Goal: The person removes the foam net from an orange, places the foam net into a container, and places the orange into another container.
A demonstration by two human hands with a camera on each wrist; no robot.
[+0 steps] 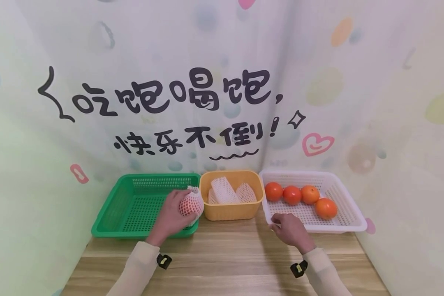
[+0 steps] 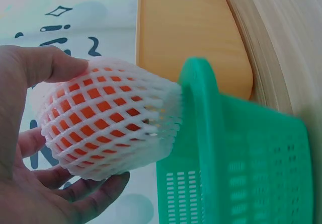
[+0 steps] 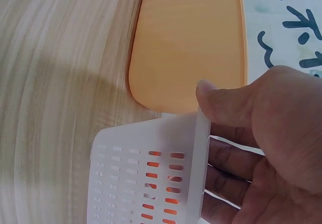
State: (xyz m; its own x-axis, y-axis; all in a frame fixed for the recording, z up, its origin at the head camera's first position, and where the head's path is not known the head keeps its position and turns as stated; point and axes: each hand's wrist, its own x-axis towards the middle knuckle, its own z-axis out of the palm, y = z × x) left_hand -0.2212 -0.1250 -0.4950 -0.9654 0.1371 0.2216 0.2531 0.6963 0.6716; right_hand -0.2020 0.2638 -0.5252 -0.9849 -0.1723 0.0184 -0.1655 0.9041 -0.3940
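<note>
My left hand (image 1: 172, 216) holds a round red-orange tomato (image 2: 95, 116) wrapped in a white foam net sleeve (image 1: 193, 197). It is over the right end of the green basket (image 1: 112, 205); in the left wrist view the sleeve's end lies against the basket rim. The thumb is on one side of the wrapped tomato, the fingers on the other. At the near left corner of the white basket (image 1: 345, 193), my right hand (image 1: 290, 230) pinches the rim, thumb outside and fingers inside. Several unwrapped tomatoes (image 1: 292, 195) lie in that basket.
Between the two baskets stands a yellow-orange bin (image 1: 231, 212) with several white foam nets (image 1: 225, 191) inside. All three containers sit on a wood-grain table (image 1: 225, 255), against a printed curtain (image 1: 207, 49) at the back.
</note>
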